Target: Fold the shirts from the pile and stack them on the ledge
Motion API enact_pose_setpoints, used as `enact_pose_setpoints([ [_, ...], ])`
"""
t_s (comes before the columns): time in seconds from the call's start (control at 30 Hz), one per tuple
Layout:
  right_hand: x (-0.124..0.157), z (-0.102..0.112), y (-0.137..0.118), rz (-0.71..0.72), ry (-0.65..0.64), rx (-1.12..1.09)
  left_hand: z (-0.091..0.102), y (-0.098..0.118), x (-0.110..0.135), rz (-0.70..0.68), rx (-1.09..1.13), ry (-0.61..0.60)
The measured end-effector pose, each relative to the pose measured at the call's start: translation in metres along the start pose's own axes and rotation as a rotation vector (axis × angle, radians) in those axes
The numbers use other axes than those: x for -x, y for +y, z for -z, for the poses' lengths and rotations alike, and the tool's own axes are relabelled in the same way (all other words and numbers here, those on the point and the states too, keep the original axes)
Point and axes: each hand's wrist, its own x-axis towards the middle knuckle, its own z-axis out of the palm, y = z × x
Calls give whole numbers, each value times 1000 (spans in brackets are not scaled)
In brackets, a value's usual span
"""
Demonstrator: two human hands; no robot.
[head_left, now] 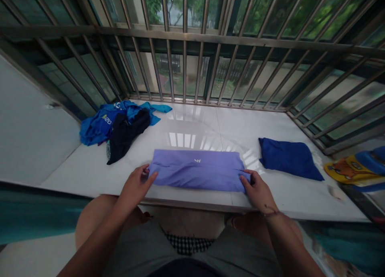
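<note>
A purple garment (197, 170), folded into a long flat strip with a small white logo, lies on the white tiled sill (192, 128) in front of me. At its left end, my left hand (140, 184) grips the edge between thumb and fingers. My right hand (255, 188) pinches the opposite end in the same way, with some fingertips hidden under the cloth. The garment's front edge runs close to the sill's near edge, and its surface shows some creases.
A heap of blue clothes (99, 126) with a dark navy garment (128, 132) lies at the back left. To the right sits a folded dark blue garment (288, 158). A yellow and blue bag (355, 166) stands at the far right. Metal window bars (185, 68) close off the back.
</note>
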Motion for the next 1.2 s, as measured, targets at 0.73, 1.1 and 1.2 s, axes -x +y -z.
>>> enact_pose_setpoints([
  [0.73,37,38,51,389,-526,-145,48,-41,47,-375,145,-575],
  [1.1,16,43,23,145,-401,-191,44,-30,13,76,478,-402],
  [1.2,11,31,19,29,-253,-57,30,-18,2,282,390,-300],
])
